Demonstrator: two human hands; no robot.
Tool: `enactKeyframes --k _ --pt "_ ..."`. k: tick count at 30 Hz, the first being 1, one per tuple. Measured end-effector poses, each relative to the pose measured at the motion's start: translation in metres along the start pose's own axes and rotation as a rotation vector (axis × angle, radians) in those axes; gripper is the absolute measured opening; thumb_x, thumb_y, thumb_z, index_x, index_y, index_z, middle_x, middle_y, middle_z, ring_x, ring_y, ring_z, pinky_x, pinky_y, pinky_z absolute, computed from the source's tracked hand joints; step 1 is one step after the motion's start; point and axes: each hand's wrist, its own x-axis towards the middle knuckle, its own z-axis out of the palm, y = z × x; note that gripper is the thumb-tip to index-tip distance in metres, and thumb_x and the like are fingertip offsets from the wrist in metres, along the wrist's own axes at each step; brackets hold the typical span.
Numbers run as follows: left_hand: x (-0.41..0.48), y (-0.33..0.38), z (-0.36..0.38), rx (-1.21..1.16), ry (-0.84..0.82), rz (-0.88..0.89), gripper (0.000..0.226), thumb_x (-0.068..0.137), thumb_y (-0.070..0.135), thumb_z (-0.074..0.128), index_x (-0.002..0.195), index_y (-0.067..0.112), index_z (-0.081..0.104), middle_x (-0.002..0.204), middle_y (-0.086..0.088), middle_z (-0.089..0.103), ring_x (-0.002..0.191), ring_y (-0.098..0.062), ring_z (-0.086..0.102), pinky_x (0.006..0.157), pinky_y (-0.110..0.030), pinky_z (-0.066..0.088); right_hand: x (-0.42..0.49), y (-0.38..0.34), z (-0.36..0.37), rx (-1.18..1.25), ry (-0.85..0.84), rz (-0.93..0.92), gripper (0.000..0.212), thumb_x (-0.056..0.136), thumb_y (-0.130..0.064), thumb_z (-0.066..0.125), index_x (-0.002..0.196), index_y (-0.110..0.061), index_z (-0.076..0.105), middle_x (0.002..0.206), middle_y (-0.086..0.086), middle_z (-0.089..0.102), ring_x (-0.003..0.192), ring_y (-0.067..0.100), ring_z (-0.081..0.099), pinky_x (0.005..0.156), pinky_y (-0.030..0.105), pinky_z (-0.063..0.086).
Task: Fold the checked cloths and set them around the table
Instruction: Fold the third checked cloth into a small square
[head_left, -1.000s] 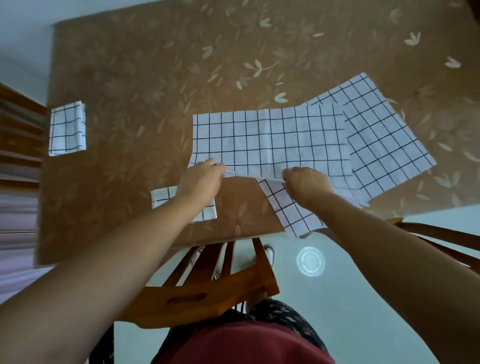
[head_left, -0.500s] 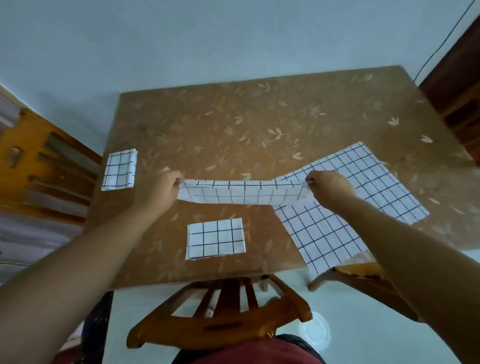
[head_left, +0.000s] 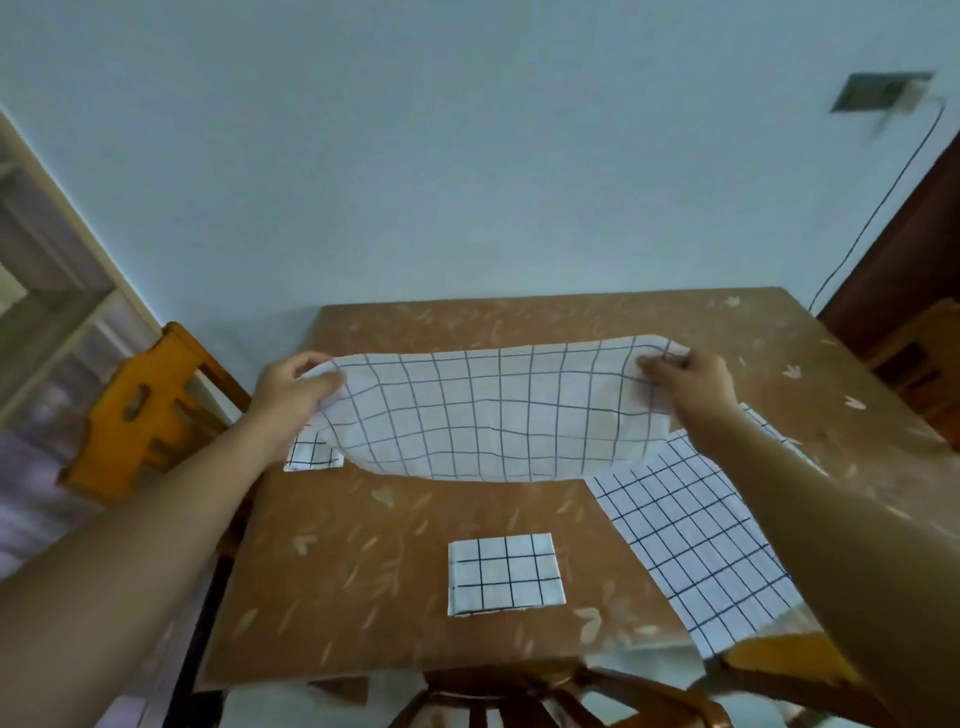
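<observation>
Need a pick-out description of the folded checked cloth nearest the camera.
Start at the brown leaf-patterned table. By the middle of its near edge lies a small folded square of white cloth with black checks. It lies alone, unlike the large unfolded checked cloth to its right, the held-up checked cloth, and the half-hidden folded cloth at the left.

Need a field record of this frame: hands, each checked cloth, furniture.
left hand: pinches the left end of the held cloth
right hand: pinches the right end
held cloth: checked, lifted above the table, sagging between the hands
front folded cloth: small square near the table's near edge
left folded cloth: at the left edge, partly hidden
unfolded cloth: flat on the right side, reaching the near edge
table: brown, leaf-patterned
chairs: orange chair at left; wooden chair at the near side
</observation>
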Motion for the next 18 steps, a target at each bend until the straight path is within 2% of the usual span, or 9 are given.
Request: enactKeyframes --k 3,6,8,11,12,15,16,18 --pt "0.001 0.003 -0.018 -0.14 0.031 -0.041 0.014 0.092 0.013 0.072 0.1 0.023 0.066 0.104 -0.005 0.07 0.099 -0.026 0.068 0.088 -0.037 0.056 -0.01 -0.007 0.011 -0.014 0.077 -0.014 0.013 0.095 -0.02 0.072 0.101 -0.008 0.071 0.085 -0.001 0.069 0.081 0.019 0.066 0.079 0.035 0.054" --pt "0.001 0.007 -0.027 -0.186 -0.004 -0.015 0.006 0.095 0.013 0.068 0.095 0.018 0.071 0.102 -0.009 0.074 0.094 -0.027 0.071 0.081 -0.036 0.058 -0.02 -0.014 0.019 -0.106 0.141 -0.049 0.017 0.099 -0.027 0.066 0.097 -0.01 0.069 0.081 0.001 0.068 0.082 0.025 0.067 0.073 0.037 0.055" --pt "0.001 0.01 -0.029 -0.146 0.002 -0.015 0.008 0.097 0.019 0.066 0.091 0.02 0.07 0.098 -0.007 0.074 0.091 -0.025 0.071 0.076 -0.034 0.057 -0.026 -0.018 0.023 -0.148 0.169 -0.041 0.025 0.101 -0.029 0.06 0.094 -0.007 0.068 0.078 0.011 0.068 0.074 0.03 0.068 0.063 0.037 0.058" --pt "0.004 0.006 -0.024 -0.037 -0.002 0.011 0.013 0.098 0.026 0.065 0.087 0.023 0.07 0.095 -0.008 0.074 0.091 -0.028 0.07 0.083 -0.044 0.057 -0.035 -0.017 0.029 -0.16 0.167 -0.006 0.029 0.102 -0.032 0.057 0.095 -0.006 0.067 0.089 0.022 0.07 0.079 0.04 0.072 0.063 0.049 0.064" --pt "0.004 0.005 -0.021 -0.006 -0.018 0.02 0.014 0.098 0.028 0.065 0.087 0.021 0.07 0.095 -0.01 0.074 0.089 -0.029 0.069 0.083 -0.045 0.057 -0.039 -0.017 0.032 -0.18 0.15 0.003 0.03 0.102 -0.033 0.055 0.095 -0.006 0.066 0.09 0.023 0.07 0.08 0.041 0.073 0.062 0.047 0.064" --pt "0.002 0.001 -0.005 0.061 -0.086 0.043 0.028 0.099 0.033 0.062 0.096 0.006 0.069 0.083 -0.013 0.064 0.077 -0.026 0.061 0.068 -0.036 0.05 -0.052 -0.017 0.041 -0.207 0.103 0.007 0.032 0.105 -0.031 0.052 0.098 -0.004 0.067 0.089 0.024 0.071 0.078 0.039 0.074 0.05 0.031 0.059" --pt "-0.001 0.002 0.001 0.072 -0.108 0.056 0.031 0.1 0.033 0.061 0.098 0.003 0.068 0.079 -0.012 0.058 0.072 -0.024 0.057 0.062 -0.031 0.046 -0.057 -0.019 0.044 -0.209 0.094 0.003 0.031 0.106 -0.03 0.052 0.099 -0.004 0.068 0.085 0.022 0.07 0.074 0.036 0.073 0.051 0.032 0.06" --pt "-0.009 0.007 0.014 0.093 -0.143 0.089 0.022 0.101 0.029 0.06 0.092 0.01 0.065 0.071 -0.009 0.048 0.064 -0.021 0.048 0.054 -0.023 0.036 -0.065 -0.024 0.052 -0.22 0.08 -0.018 0.028 0.106 -0.029 0.053 0.092 -0.011 0.069 0.073 0.013 0.065 0.063 0.028 0.066 0.06 0.043 0.064"
